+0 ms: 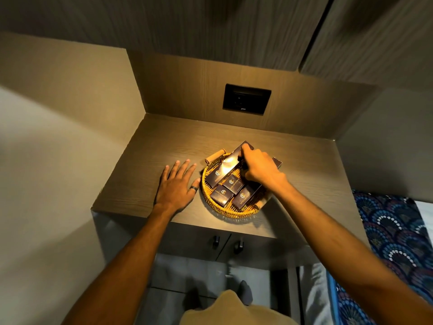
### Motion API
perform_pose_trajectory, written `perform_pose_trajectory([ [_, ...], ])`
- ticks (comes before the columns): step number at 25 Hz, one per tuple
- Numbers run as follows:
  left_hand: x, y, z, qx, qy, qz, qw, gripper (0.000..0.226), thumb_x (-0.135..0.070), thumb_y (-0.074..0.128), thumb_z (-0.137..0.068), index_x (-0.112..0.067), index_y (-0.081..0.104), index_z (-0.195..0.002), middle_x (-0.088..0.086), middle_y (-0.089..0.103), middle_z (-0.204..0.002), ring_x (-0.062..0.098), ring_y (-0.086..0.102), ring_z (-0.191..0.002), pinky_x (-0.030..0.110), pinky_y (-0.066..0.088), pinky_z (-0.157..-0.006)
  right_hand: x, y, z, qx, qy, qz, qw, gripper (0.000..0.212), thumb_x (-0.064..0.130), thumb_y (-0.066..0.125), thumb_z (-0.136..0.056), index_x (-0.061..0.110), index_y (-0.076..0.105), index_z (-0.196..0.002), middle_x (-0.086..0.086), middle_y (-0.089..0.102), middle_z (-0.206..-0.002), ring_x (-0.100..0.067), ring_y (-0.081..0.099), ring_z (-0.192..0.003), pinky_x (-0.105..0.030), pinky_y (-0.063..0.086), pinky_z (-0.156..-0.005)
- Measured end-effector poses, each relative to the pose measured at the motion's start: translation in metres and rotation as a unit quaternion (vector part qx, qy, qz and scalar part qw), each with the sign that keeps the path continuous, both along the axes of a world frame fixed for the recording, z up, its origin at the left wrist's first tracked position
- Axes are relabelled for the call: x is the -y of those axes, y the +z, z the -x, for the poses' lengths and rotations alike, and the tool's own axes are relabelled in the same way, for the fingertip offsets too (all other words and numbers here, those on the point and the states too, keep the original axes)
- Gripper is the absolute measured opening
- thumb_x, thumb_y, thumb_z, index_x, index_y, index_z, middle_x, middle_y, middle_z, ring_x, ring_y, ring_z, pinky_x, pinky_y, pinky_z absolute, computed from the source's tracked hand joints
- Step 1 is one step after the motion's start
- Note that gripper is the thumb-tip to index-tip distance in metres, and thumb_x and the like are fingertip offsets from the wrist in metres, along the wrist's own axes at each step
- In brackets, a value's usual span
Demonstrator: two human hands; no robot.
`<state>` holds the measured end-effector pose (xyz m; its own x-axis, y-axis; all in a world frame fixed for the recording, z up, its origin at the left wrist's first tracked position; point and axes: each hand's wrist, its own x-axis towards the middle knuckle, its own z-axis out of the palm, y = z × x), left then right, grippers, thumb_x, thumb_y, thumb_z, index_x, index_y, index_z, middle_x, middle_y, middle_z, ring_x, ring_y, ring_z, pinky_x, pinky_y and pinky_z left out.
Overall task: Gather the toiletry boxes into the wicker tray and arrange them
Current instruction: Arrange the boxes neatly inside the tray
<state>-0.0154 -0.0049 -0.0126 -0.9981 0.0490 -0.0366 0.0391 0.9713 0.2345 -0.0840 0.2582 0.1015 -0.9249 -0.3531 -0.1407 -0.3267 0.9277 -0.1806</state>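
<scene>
A round wicker tray [207, 195] with wooden handles sits on the wooden counter, holding several dark toiletry boxes with gold logos. A long dark box [226, 166] lies tilted across the tray's far side, its top end sticking out past the rim. My right hand [260, 168] is closed on that long box near its upper end and covers the tray's right part. Two small boxes [232, 182] [221, 194] and another long box [246, 197] lie inside. My left hand [177, 186] rests flat on the counter with fingers spread, just left of the tray.
The counter [145, 165] is a niche shelf with side walls and a back panel carrying a black socket plate [247, 99]. Cabinet doors with two knobs [227, 242] are below the front edge. A blue patterned bedspread [393, 242] lies at the right.
</scene>
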Motion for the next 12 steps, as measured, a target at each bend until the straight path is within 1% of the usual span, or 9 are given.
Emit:
perform_pose_trajectory([
  [2,0.000,0.000,0.000,-0.002,0.002,-0.002,1.000,0.064,-0.059,0.022,-0.106,-0.034,0.012,-0.164,-0.002,0.011,-0.173,0.024,0.001,-0.160,0.050,-0.005,-0.126,0.001,0.003,-0.002,-0.005,-0.004,-0.003,1.000,0.057,0.013,0.079,-0.078,0.012,0.044,-0.123,-0.019,0.070,-0.112,-0.041,0.068,-0.100,-0.048,0.054,-0.081],
  [5,-0.003,0.002,0.000,0.002,0.006,-0.011,1.000,0.063,-0.058,0.023,-0.106,-0.033,0.013,-0.164,-0.002,0.010,-0.173,0.023,0.001,-0.160,0.050,-0.005,-0.127,-0.005,0.017,-0.002,0.027,-0.035,0.043,0.998,0.065,0.011,0.084,-0.075,0.015,0.046,-0.127,-0.016,0.068,-0.121,-0.038,0.066,-0.109,-0.047,0.052,-0.086],
  [6,-0.003,0.001,0.000,0.004,0.005,-0.012,1.000,0.063,-0.057,0.023,-0.106,-0.033,0.013,-0.164,-0.002,0.009,-0.173,0.023,0.001,-0.160,0.050,-0.004,-0.127,-0.008,0.020,-0.005,0.024,-0.052,0.061,0.996,0.066,0.012,0.085,-0.076,0.017,0.047,-0.130,-0.014,0.066,-0.125,-0.037,0.064,-0.113,-0.047,0.051,-0.090],
  [8,-0.002,0.001,-0.001,0.012,0.008,-0.022,1.000,0.061,-0.053,0.025,-0.108,-0.033,0.015,-0.164,-0.003,0.009,-0.173,0.022,0.001,-0.160,0.051,-0.004,-0.128,-0.014,0.019,-0.019,-0.029,-0.099,0.095,0.990,0.058,0.019,0.078,-0.085,0.018,0.049,-0.135,-0.012,0.061,-0.134,-0.034,0.058,-0.125,-0.048,0.046,-0.102],
  [9,-0.001,0.003,-0.001,0.019,0.016,-0.040,0.999,0.058,-0.048,0.027,-0.109,-0.031,0.017,-0.163,-0.002,0.011,-0.173,0.022,0.002,-0.160,0.052,-0.002,-0.128,-0.014,0.012,-0.034,-0.063,-0.131,0.115,0.983,0.053,0.024,0.071,-0.092,0.018,0.048,-0.139,-0.012,0.057,-0.142,-0.034,0.052,-0.135,-0.048,0.041,-0.110],
  [10,-0.003,0.007,0.004,0.021,0.026,-0.072,0.997,0.055,-0.041,0.030,-0.110,-0.029,0.020,-0.163,0.000,0.015,-0.173,0.023,0.005,-0.159,0.054,0.000,-0.128,-0.015,0.003,-0.051,-0.084,-0.173,0.136,0.972,0.053,0.031,0.064,-0.097,0.017,0.046,-0.144,-0.013,0.048,-0.153,-0.035,0.041,-0.146,-0.050,0.033,-0.118],
  [11,-0.006,0.012,0.009,0.018,0.042,-0.117,0.992,0.055,-0.034,0.031,-0.109,-0.026,0.022,-0.162,0.004,0.019,-0.172,0.025,0.009,-0.159,0.055,0.002,-0.128,-0.011,-0.007,-0.069,-0.086,-0.209,0.146,0.963,0.058,0.039,0.055,-0.101,0.016,0.040,-0.152,-0.015,0.035,-0.164,-0.036,0.026,-0.156,-0.052,0.022,-0.124],
  [12,-0.011,0.019,0.016,0.007,0.048,-0.163,0.985,0.056,-0.030,0.032,-0.107,-0.023,0.023,-0.162,0.007,0.022,-0.171,0.027,0.012,-0.159,0.055,0.004,-0.128,-0.007,-0.017,-0.086,-0.074,-0.236,0.141,0.959,0.067,0.047,0.047,-0.103,0.015,0.030,-0.159,-0.016,0.018,-0.171,-0.036,0.010,-0.161,-0.054,0.009,-0.127],
])
